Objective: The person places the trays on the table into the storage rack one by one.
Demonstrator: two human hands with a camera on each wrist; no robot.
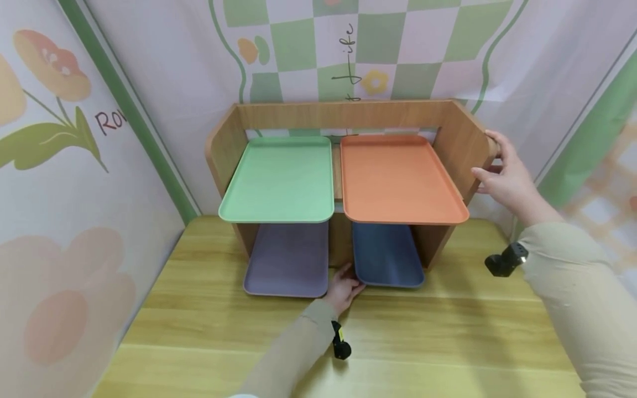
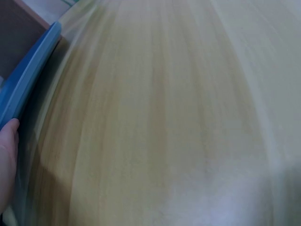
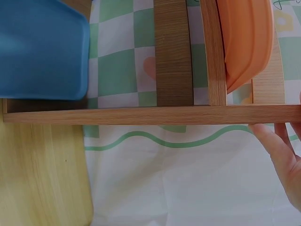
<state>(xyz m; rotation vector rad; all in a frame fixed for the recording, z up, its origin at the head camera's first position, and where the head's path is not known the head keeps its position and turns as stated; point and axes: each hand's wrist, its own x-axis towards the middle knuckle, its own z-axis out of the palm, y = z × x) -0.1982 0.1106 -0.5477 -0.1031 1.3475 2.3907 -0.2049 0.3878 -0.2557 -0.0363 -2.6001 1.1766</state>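
A wooden shelf rack [image 1: 343, 115] stands on the table and carries a green tray [image 1: 278, 179] and an orange tray [image 1: 398, 177] on top, with a purple tray [image 1: 286, 257] and a blue tray [image 1: 385, 251] underneath. My left hand [image 1: 344, 287] is at the blue tray's front left corner, its fingers curled on the rim. In the left wrist view a fingertip [image 2: 7, 150] touches the blue tray's edge [image 2: 28, 80]. My right hand [image 1: 502, 171] rests with straight fingers [image 3: 282, 155] against the rack's right side panel [image 3: 155, 114].
The rack sits at the back of a light wooden table [image 1: 408, 342], close to patterned cloth walls [image 1: 99, 138] on the left, back and right. The blue tray [image 3: 42, 47] and orange tray [image 3: 247, 42] overhang the shelves' front edges.
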